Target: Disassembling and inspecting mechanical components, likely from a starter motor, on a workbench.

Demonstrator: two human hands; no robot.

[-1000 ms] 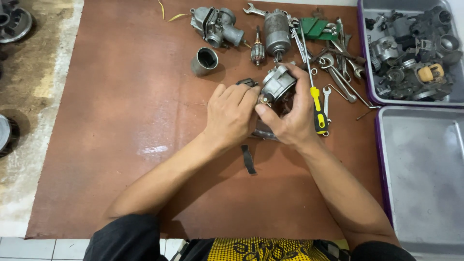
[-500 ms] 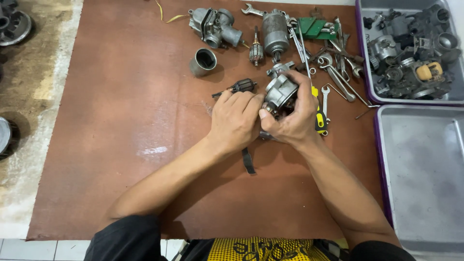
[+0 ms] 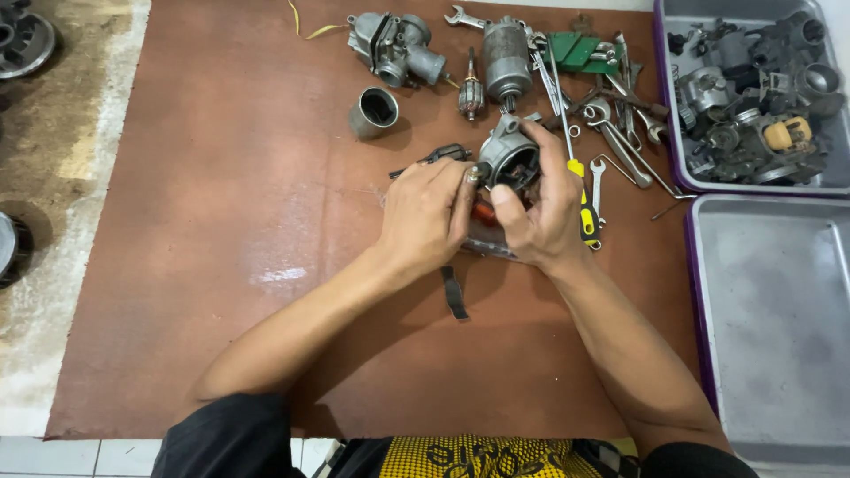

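Head view: both hands together over brown mat [image 3: 221,221]. Right hand [image 3: 544,208] clamped on grey round metal motor housing [image 3: 509,159], open end up. Left hand [image 3: 429,212] pinching at its rim. Armature [image 3: 470,93], metal sleeve [image 3: 373,111] lie apart: unit judged still in pieces.

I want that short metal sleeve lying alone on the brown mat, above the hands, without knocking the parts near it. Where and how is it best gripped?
Probably grip the metal sleeve across its round outer wall, coming down from above. It lies tilted with its open mouth facing up toward the camera, and bare brown mat lies to its left and below. The carburetor sits just above it, so approaching from the left or lower side looks safest.
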